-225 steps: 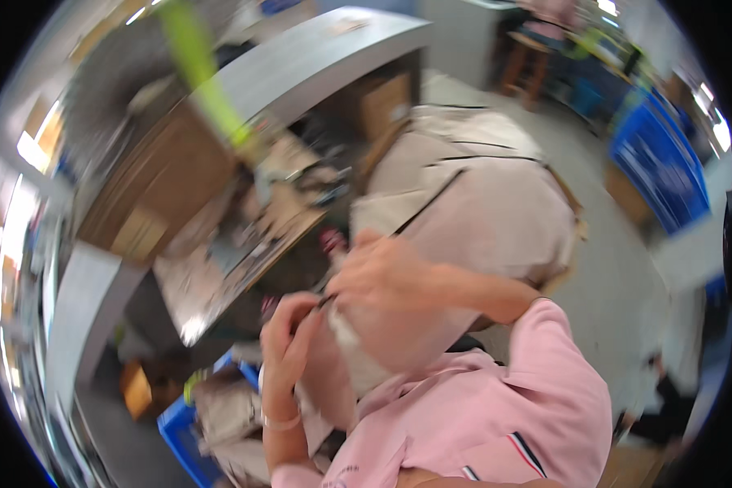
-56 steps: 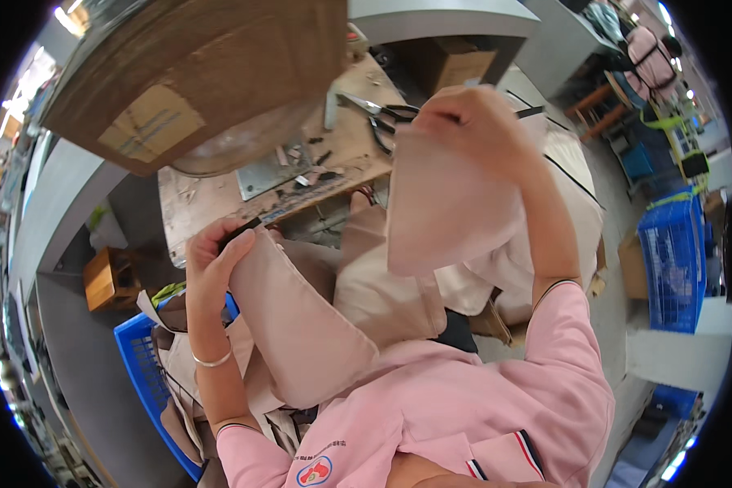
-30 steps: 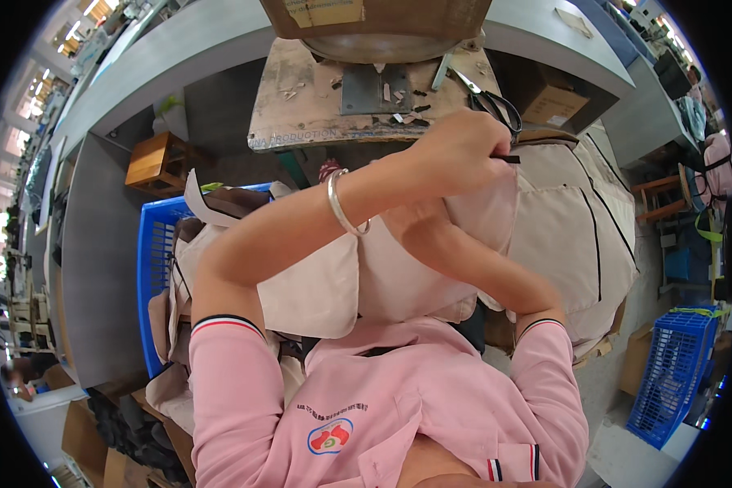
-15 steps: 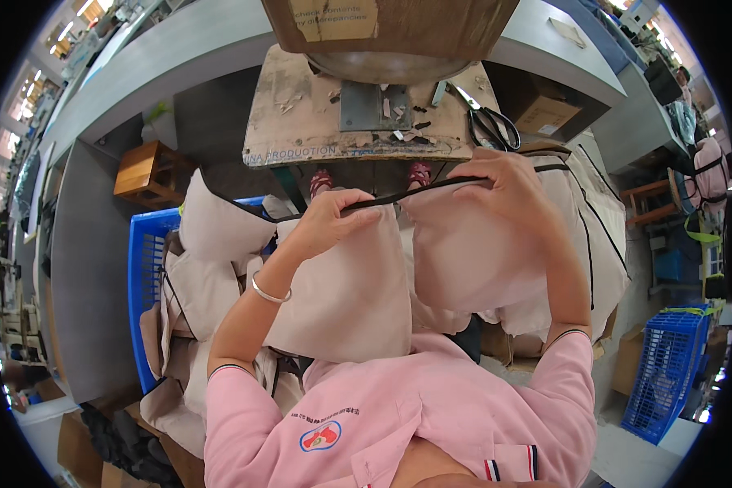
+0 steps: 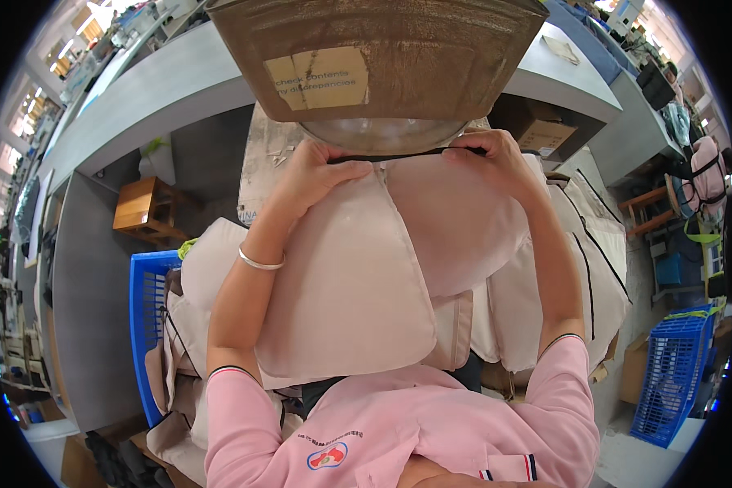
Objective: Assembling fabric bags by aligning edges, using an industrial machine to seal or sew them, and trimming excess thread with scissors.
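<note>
Both hands up in front of me, stretching a beige fabric piece (image 5: 346,285) by its black-trimmed top edge (image 5: 398,154). Left hand (image 5: 317,167) has a pinching grip closed on the trim at its left end, right hand (image 5: 496,159) likewise clamped on the right end; edge is taut and roughly level between them. The piece hangs from that edge down over my lap, in front of the near edge of the bench (image 5: 268,154), which is mostly hidden behind it. Looks like an inspect/align step on the trimmed edge. My read: next move needs both pinches kept even so the edge stays straight, then a controlled lay-down or fold. Containers: blue crate (image 5: 142,325) at my left holds more beige pieces (image 5: 175,350), spilling over its rim. Second blue crate (image 5: 671,374) on the floor at far right, contents not visible. Large brown cardboard box (image 5: 382,57) with a paper label sits straight ahead above the bench; can't see inside. More stacked beige pieces (image 5: 577,276) at my right.
</note>
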A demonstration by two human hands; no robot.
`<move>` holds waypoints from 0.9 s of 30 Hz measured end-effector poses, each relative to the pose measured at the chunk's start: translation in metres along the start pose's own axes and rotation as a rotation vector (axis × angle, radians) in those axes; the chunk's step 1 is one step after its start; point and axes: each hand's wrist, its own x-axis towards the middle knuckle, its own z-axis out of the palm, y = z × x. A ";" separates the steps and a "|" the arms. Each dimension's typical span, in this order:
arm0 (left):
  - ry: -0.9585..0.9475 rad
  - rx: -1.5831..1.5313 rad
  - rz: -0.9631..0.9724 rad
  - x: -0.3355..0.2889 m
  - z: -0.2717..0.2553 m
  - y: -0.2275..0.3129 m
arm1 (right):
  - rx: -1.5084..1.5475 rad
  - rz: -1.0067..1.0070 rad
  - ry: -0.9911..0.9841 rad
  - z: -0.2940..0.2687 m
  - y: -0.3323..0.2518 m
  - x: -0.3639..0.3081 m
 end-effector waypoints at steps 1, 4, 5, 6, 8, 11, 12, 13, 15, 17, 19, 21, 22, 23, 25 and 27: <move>-0.005 -0.009 0.017 0.003 0.001 -0.001 | 0.002 0.009 -0.012 0.002 0.004 0.004; 0.060 -0.058 -0.024 0.007 0.001 -0.001 | 0.024 -0.017 -0.003 0.007 0.011 0.012; 0.089 -0.078 -0.016 0.007 0.001 0.000 | 0.043 -0.059 0.019 0.008 0.013 0.014; 0.121 -0.095 0.013 0.007 0.001 0.002 | 0.044 -0.055 0.017 0.008 0.014 0.015; 0.120 -0.116 -0.023 0.007 0.000 0.007 | 0.108 -0.052 0.015 0.008 0.015 0.016; 0.129 -0.144 -0.018 0.006 -0.001 0.012 | 0.126 -0.091 0.026 0.006 0.013 0.016; 0.141 -0.140 0.007 0.005 0.000 0.012 | 0.103 -0.069 0.021 0.005 0.011 0.016; 0.136 -0.154 -0.002 0.004 0.000 0.012 | 0.107 -0.058 0.025 0.005 0.009 0.016; 0.145 -0.177 0.031 0.005 0.000 0.009 | 0.114 -0.048 0.028 0.005 0.005 0.016; 0.158 -0.169 0.009 0.006 -0.002 0.004 | 0.117 -0.029 0.016 0.003 0.002 0.015; 0.183 -0.153 0.010 0.008 -0.010 0.000 | 0.054 0.042 -0.006 -0.008 0.001 0.010; 0.204 -0.095 0.016 0.012 -0.025 -0.001 | 0.056 0.082 0.070 -0.017 0.002 0.006; 0.170 -0.128 0.085 0.007 -0.030 -0.003 | 0.023 0.032 0.029 -0.031 0.003 -0.002; 0.197 -0.118 0.060 0.002 -0.035 -0.004 | -0.029 0.031 -0.002 -0.047 0.005 -0.008; 0.236 -0.106 0.024 -0.016 -0.036 -0.007 | -0.111 -0.012 0.048 -0.068 0.012 -0.038; 0.126 0.125 -0.012 -0.036 -0.020 -0.012 | -0.170 0.063 0.094 -0.100 0.024 -0.074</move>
